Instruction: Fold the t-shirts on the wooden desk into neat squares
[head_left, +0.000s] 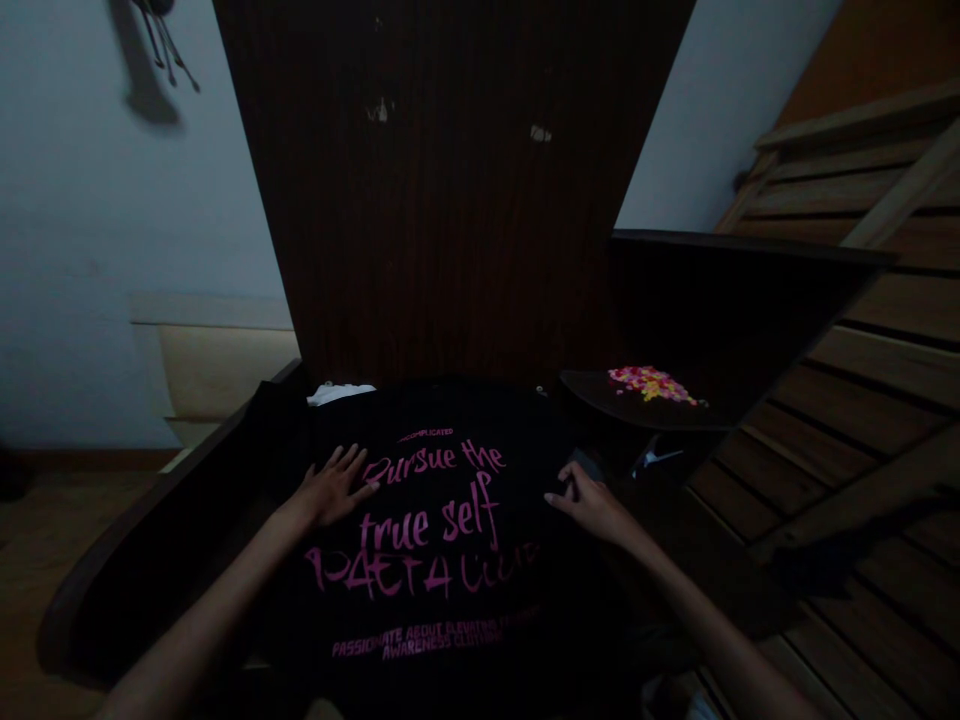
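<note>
A black T-shirt [431, 500] with pink lettering lies spread over a dark surface in front of me. Its print includes "Pursue the true self". My left hand [334, 488] rests flat on the left part of the print, fingers spread. On the other side, my right hand [589, 502] has its fingers bent and drawn together, pinching the dark cloth near the shirt's right side. Low light hides the shirt's edges and the exact fold between those fingers.
A tall dark wooden panel [457, 200] rises behind the shirt. Colourful small pieces [652, 385] lie on a corner shelf [600, 392], with a pale scissors-like object [656, 456] below. Wooden slats [885, 370] stand at right. Something white [341, 392] shows behind the shirt.
</note>
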